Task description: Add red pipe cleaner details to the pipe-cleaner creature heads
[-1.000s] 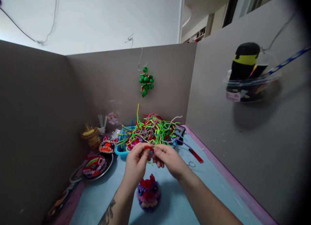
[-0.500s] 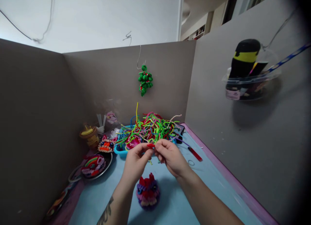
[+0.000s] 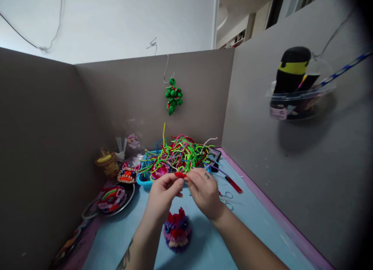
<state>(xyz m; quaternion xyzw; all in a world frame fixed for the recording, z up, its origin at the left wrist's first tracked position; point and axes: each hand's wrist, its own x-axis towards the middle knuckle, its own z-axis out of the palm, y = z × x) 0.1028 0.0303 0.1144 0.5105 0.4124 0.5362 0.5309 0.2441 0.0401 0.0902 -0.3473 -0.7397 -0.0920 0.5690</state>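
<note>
On the counter (image 3: 122,243), a fuzzy owl-like toy (image 3: 177,231) is set upright, close to the person and below the hands. Perhaps it is put there so that it can be looked at easily. Just above it in the view, a small red fuzzy piece (image 3: 178,175) is held up in the air. Its left part is pinched between the thumb and finger of the left hand (image 3: 163,190), and its right end is gripped by the fingertips of the right hand (image 3: 205,190). The hands are brought close together, likely because so small a thing is best kept steady from both ends. How the far fingers are bent cannot be told.

Beside the right hand, scissors (image 3: 227,196) are laid flat, partly hidden, and seem to be kept in easy reach. To the left, a rainbow piece (image 3: 110,198) is held by a round plate (image 3: 131,197).

Farther back, a big tangle of fuzzy sticks (image 3: 188,155) is heaped in a blue tray (image 3: 140,181), maybe so that they are not spread about. On the back wall (image 3: 204,91), a green fuzzy ornament (image 3: 173,96) is hung from a wire, off the counter.
</note>
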